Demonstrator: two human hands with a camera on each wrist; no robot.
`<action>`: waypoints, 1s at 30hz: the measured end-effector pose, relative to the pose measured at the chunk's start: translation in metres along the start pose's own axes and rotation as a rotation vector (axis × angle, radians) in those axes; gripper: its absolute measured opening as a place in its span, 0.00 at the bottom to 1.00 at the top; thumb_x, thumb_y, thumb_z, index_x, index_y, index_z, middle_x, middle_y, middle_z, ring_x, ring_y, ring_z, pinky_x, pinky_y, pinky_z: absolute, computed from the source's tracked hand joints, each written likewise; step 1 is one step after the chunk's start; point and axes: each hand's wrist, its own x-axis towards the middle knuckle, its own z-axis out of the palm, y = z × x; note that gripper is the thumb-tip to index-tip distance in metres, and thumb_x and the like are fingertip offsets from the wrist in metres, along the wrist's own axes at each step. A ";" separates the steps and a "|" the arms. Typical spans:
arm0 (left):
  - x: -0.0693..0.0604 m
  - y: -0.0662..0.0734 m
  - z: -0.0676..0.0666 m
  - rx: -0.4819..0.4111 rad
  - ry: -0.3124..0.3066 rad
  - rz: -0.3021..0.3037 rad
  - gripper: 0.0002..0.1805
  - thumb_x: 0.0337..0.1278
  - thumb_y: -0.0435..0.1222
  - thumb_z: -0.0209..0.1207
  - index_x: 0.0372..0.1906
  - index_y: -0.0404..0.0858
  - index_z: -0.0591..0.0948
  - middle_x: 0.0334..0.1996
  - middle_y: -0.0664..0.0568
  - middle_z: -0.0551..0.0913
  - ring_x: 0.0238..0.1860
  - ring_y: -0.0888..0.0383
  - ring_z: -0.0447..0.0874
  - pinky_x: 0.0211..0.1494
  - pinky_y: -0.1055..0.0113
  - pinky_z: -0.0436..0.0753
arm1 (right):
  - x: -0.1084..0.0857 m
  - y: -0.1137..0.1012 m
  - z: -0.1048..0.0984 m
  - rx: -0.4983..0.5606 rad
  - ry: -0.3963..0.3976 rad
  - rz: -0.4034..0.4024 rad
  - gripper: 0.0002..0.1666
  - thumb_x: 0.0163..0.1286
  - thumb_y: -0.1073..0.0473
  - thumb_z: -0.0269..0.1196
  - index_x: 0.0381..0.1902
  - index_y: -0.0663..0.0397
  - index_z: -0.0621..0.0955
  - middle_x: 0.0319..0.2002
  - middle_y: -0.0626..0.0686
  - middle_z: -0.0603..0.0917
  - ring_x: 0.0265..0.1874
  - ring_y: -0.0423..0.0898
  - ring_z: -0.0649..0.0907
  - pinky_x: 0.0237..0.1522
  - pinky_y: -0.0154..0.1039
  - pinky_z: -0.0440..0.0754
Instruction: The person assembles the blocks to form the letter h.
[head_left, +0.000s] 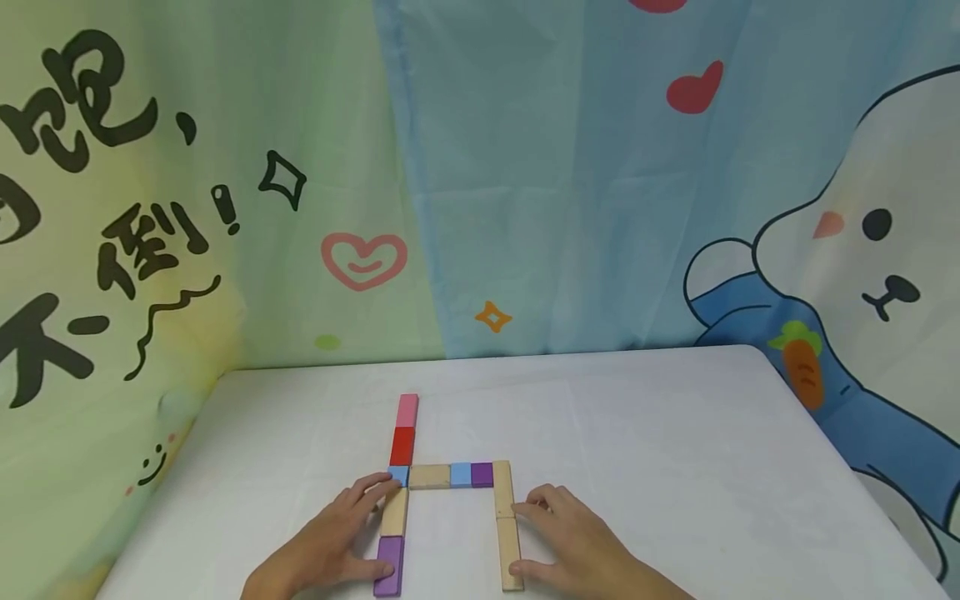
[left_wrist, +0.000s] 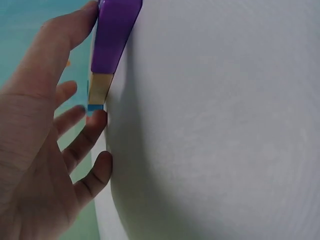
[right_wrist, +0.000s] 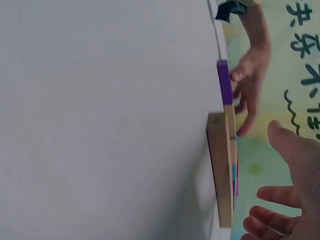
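Flat blocks lie end to end on the table in an h-like outline. Its left column has a pink block (head_left: pixel 407 411), red block (head_left: pixel 402 446), blue block (head_left: pixel 394 472), wooden block (head_left: pixel 395 510) and purple block (head_left: pixel 393 550). My left hand (head_left: pixel 322 537) rests along this column, thumb on the purple block, fingertips by the blue one. A wooden block (head_left: pixel 430 477), light blue block (head_left: pixel 461 475) and purple block (head_left: pixel 482 475) form the crossbar. Two wooden blocks (head_left: pixel 508 550) make the right leg. Beside them is my right hand (head_left: pixel 577 542), fingers apart; contact is unclear.
A white-covered table (head_left: pixel 675 442) extends around the blocks. Behind it hangs a printed curtain (head_left: pixel 510 167) with hearts, lettering and a white cartoon animal (head_left: pixel 840 183) on the right.
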 end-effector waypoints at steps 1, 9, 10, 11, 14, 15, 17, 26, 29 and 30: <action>0.000 0.000 0.000 -0.001 0.005 0.010 0.52 0.44 0.67 0.62 0.73 0.50 0.60 0.72 0.52 0.59 0.61 0.55 0.70 0.58 0.48 0.81 | 0.000 0.001 -0.001 -0.007 0.006 0.015 0.35 0.58 0.30 0.63 0.54 0.48 0.81 0.46 0.41 0.75 0.41 0.35 0.72 0.42 0.33 0.81; -0.002 0.001 -0.003 -0.028 0.015 0.034 0.49 0.48 0.66 0.61 0.74 0.54 0.58 0.73 0.52 0.57 0.53 0.61 0.78 0.53 0.55 0.84 | 0.000 0.003 -0.001 -0.019 0.028 0.061 0.34 0.58 0.31 0.64 0.52 0.47 0.82 0.44 0.40 0.75 0.40 0.34 0.71 0.41 0.31 0.80; -0.001 0.001 -0.003 -0.034 0.014 0.023 0.49 0.48 0.66 0.61 0.74 0.54 0.57 0.73 0.52 0.57 0.53 0.61 0.78 0.53 0.56 0.85 | -0.001 0.003 -0.001 -0.019 0.030 0.063 0.34 0.58 0.31 0.64 0.52 0.47 0.82 0.44 0.40 0.75 0.40 0.34 0.71 0.41 0.31 0.80; -0.001 0.002 -0.002 -0.040 0.021 0.015 0.49 0.49 0.66 0.60 0.74 0.54 0.57 0.73 0.53 0.57 0.53 0.61 0.78 0.53 0.56 0.84 | -0.001 0.003 -0.001 -0.019 0.032 0.063 0.34 0.58 0.31 0.64 0.52 0.47 0.82 0.44 0.40 0.75 0.40 0.34 0.71 0.42 0.31 0.80; -0.001 0.003 -0.002 -0.034 0.059 -0.003 0.49 0.50 0.66 0.59 0.74 0.50 0.57 0.72 0.54 0.59 0.52 0.63 0.78 0.54 0.57 0.84 | -0.001 0.004 0.000 -0.023 0.045 0.054 0.33 0.58 0.32 0.65 0.52 0.47 0.83 0.44 0.40 0.75 0.40 0.34 0.71 0.41 0.31 0.80; -0.001 0.003 -0.001 -0.034 0.070 -0.012 0.49 0.50 0.66 0.59 0.74 0.49 0.58 0.71 0.54 0.60 0.52 0.64 0.78 0.55 0.57 0.83 | -0.001 0.004 0.000 -0.026 0.052 0.049 0.33 0.58 0.32 0.65 0.51 0.48 0.83 0.44 0.40 0.75 0.40 0.34 0.71 0.41 0.31 0.80; -0.001 0.004 -0.001 -0.040 0.076 -0.036 0.50 0.50 0.66 0.59 0.74 0.47 0.58 0.71 0.54 0.62 0.53 0.64 0.77 0.57 0.54 0.82 | 0.000 0.005 0.000 -0.029 0.064 0.037 0.33 0.58 0.32 0.65 0.51 0.48 0.83 0.44 0.40 0.75 0.40 0.34 0.71 0.41 0.31 0.80; 0.000 0.007 -0.001 -0.042 0.042 -0.086 0.51 0.48 0.68 0.59 0.73 0.47 0.60 0.67 0.51 0.67 0.58 0.57 0.72 0.61 0.48 0.78 | -0.002 0.006 0.000 -0.038 0.055 0.036 0.32 0.57 0.33 0.65 0.50 0.48 0.83 0.43 0.40 0.75 0.40 0.34 0.71 0.42 0.33 0.80; -0.001 0.008 -0.001 -0.031 0.047 -0.080 0.50 0.48 0.68 0.59 0.73 0.47 0.60 0.67 0.51 0.68 0.58 0.57 0.71 0.61 0.48 0.78 | -0.002 0.006 0.000 -0.035 0.045 0.040 0.32 0.57 0.33 0.65 0.50 0.48 0.83 0.43 0.39 0.75 0.40 0.34 0.72 0.43 0.34 0.80; -0.001 0.008 -0.001 -0.030 0.043 -0.082 0.51 0.48 0.68 0.58 0.73 0.47 0.60 0.67 0.51 0.68 0.58 0.57 0.71 0.61 0.48 0.79 | -0.002 0.006 0.000 -0.034 0.046 0.039 0.32 0.58 0.33 0.65 0.50 0.48 0.83 0.43 0.39 0.75 0.40 0.34 0.72 0.43 0.34 0.80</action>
